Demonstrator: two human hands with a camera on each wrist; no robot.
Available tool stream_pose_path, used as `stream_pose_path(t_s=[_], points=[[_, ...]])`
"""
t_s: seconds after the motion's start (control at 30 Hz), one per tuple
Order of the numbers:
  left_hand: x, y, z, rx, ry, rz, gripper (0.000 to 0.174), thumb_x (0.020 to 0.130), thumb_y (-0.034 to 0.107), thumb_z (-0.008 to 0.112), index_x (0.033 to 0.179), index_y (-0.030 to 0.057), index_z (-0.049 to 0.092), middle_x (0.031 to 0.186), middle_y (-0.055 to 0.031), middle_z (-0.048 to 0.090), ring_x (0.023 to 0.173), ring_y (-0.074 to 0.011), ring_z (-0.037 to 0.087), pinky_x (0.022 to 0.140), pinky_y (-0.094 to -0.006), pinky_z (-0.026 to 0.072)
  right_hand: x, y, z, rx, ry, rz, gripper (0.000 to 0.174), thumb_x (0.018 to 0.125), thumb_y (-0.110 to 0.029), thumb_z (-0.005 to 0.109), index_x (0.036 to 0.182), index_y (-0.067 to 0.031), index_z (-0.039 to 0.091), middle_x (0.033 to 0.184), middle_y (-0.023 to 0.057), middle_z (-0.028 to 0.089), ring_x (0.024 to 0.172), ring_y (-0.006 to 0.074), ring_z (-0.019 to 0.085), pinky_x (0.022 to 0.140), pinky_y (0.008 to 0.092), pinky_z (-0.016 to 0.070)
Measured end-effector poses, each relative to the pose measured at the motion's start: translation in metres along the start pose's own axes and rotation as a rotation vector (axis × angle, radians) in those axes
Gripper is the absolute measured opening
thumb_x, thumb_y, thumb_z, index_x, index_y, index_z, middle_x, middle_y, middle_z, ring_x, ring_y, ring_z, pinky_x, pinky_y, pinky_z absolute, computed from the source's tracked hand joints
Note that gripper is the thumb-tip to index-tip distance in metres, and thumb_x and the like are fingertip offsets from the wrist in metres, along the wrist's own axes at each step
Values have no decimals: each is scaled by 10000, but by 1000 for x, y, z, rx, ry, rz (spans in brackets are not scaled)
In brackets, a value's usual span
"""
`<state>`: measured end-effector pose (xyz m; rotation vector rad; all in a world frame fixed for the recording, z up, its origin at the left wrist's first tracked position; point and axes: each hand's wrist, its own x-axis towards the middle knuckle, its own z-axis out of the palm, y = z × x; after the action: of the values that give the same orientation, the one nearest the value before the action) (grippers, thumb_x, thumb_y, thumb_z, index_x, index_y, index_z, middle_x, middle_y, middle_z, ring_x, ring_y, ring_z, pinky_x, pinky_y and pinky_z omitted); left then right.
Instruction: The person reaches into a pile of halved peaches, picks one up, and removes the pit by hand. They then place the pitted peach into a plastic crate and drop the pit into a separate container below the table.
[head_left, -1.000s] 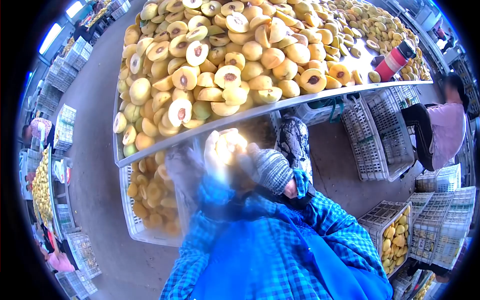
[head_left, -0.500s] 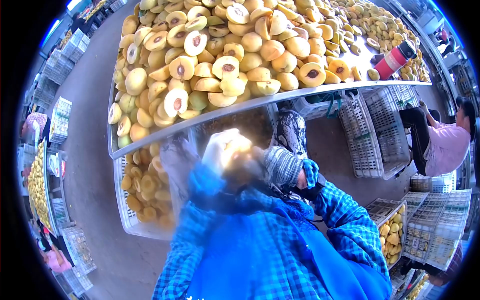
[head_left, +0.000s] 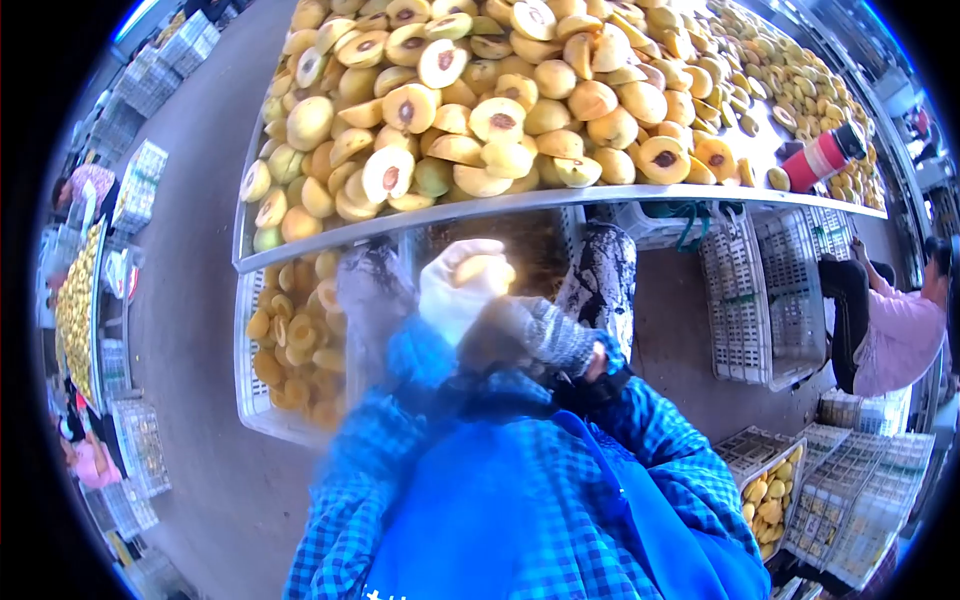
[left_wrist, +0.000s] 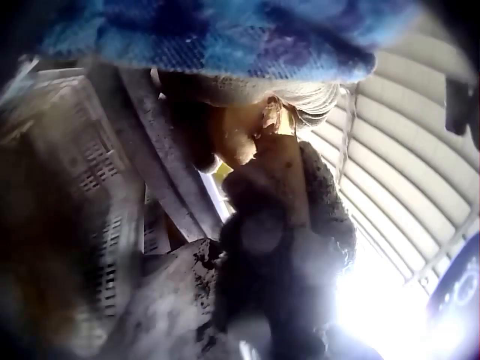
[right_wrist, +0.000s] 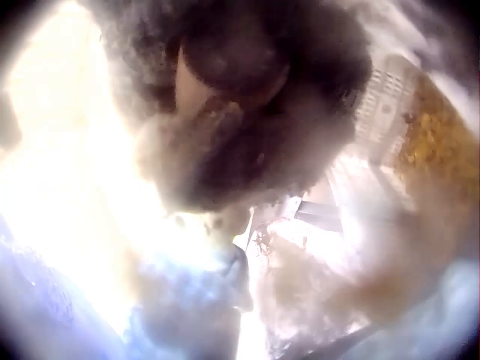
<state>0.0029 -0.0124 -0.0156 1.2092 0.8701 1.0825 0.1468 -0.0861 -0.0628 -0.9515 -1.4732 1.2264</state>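
In the head view the left hand (head_left: 458, 295), in a white glove, grips a yellow fruit (head_left: 484, 272) below the table edge. Close beside it is the right hand (head_left: 535, 335), in a grey knit glove, its fingers blurred. The left wrist view shows the fruit (left_wrist: 237, 133) under the white-gloved left hand (left_wrist: 311, 103), with the dark-gloved right hand (left_wrist: 281, 202) right against it. Dark glove fabric of the right hand (right_wrist: 255, 112) fills the top of the right wrist view; whether it holds anything cannot be made out.
Halved fruit covers the metal-edged table (head_left: 560, 197) in front. A crate (head_left: 250, 370) of fruit halves stands below left. Empty-looking crates (head_left: 738, 300), a red bottle (head_left: 822, 158) and a seated person in pink (head_left: 895, 335) are at the right.
The head view has shifted, so the table sits further right and higher. Both hands stay together below the table edge; the fruit in the left hand shows more plainly now.
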Motion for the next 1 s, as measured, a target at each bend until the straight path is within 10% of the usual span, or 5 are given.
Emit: stream_pose_path(t_s=[0.1, 0.23, 0.57, 0.83, 1.0], points=[[-1, 4, -1, 313, -150, 264, 260, 736, -10, 699, 988, 21, 644, 899, -58, 665, 784, -116, 631, 733, -255, 526, 24, -71, -37, -56, -368, 614, 318, 934, -346, 501, 887, -57, 625, 692, 2, 589, 588, 85, 542, 517, 238, 428], [-16, 38, 21, 64, -1, -9, 248, 735, 24, 702, 977, 17, 647, 873, -63, 665, 760, -102, 628, 688, -234, 513, 14, -78, -21, -192, -355, 50, 375, 988, -363, 387, 1027, -39, 572, 872, 47, 578, 833, 154, 543, 722, 322, 437], [-45, 50, 2, 438, 44, 184, 159, 712, 111, 724, 849, 55, 667, 812, -57, 669, 779, -103, 632, 679, -268, 501, -1, -11, -42, -75, -653, 412, 369, 818, -137, 610, 1158, -4, 553, 1058, 91, 603, 942, 194, 571, 813, 324, 466], [-41, 40, -14, -924, 249, -369, 361, 906, 301, 549, 1036, -36, 536, 780, -128, 597, 641, -176, 587, 556, -295, 500, -5, -9, 40, 880, 21, 543, 571, 883, -627, 396, 1117, -114, 490, 650, 56, 520, 403, 174, 432, 359, 271, 361], [-86, 37, -133, -430, 779, 57, 351, 902, 307, 562, 1107, 22, 569, 922, -136, 639, 811, -226, 630, 690, -334, 526, -3, -1, 18, 241, 14, 373, 499, 898, -585, 423, 931, -97, 523, 540, 28, 471, 365, 152, 402, 338, 273, 334]])
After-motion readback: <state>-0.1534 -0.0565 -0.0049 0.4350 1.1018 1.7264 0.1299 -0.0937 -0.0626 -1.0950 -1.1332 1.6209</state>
